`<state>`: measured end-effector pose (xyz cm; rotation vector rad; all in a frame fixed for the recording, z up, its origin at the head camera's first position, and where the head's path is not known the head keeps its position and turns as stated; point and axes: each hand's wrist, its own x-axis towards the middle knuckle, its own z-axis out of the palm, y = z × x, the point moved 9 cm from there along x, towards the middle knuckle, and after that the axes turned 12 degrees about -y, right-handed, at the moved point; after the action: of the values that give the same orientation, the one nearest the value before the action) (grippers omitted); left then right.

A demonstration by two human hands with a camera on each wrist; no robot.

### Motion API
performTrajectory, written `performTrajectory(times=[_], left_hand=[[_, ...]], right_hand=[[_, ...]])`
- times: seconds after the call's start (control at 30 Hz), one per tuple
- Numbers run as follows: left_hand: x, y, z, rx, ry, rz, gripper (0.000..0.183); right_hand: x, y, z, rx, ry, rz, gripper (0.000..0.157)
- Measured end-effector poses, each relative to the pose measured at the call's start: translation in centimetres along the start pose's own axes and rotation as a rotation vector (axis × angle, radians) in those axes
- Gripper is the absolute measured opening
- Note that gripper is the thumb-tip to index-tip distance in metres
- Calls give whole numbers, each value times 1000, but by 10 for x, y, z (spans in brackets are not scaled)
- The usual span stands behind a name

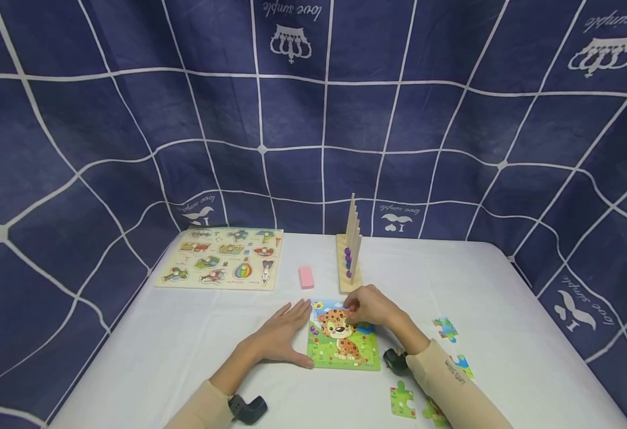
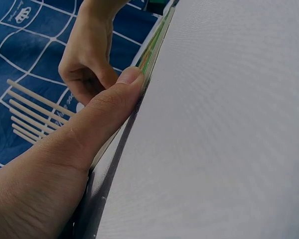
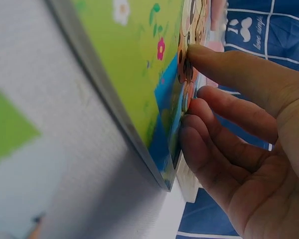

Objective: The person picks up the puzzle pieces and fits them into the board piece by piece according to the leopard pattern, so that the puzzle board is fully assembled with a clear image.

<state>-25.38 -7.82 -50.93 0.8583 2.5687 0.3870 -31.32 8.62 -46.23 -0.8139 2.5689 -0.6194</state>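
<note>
A square leopard jigsaw puzzle (image 1: 324,356) lies flat on the white table in front of the person. The left hand (image 1: 281,335) lies along its left side, fingers stretched toward the top corner and thumb at the lower one. In the left wrist view, the thumb (image 2: 127,77) touches the puzzle's edge. At the puzzle's upper right, the right hand (image 1: 372,307) is bent down over the picture. Its thumb and fingertips pinch a puzzle piece (image 3: 186,97) with orange and blue on it, close against the board, as the right wrist view shows. The fingers partly cover this piece.
Several loose puzzle pieces (image 1: 402,399) lie right of the puzzle, some partly under the right sleeve. Behind stand a pink block (image 1: 306,277) and a wooden rod stand (image 1: 341,262) with purple and blue beads. A wooden picture puzzle board (image 1: 185,281) lies back left, before a blue curtain.
</note>
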Motion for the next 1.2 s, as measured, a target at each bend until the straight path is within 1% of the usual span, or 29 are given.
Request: performTrajectory(times=[0.27,0.4,0.53,0.77,1.03,1.2], left_hand=[[1,0,0,9,3,-1,129],[1,0,2,14,3,1,128],[2,-1,2,18,3,0,128],[1,0,1,18,1,-1,128],[2,-1,2,22,0,-3,129],[0,0,1,22,4,-5,129]], right_hand=[[-1,4,3,22,-14,22,19],[-2,5,4,33,-10,21,24],[-5,6,4,56,-5,13,32],[-9,6,3,83,-6,7,37],[-10,5,5,85,-19,-24,39],[-12,5,5,79,-12,-23,39]])
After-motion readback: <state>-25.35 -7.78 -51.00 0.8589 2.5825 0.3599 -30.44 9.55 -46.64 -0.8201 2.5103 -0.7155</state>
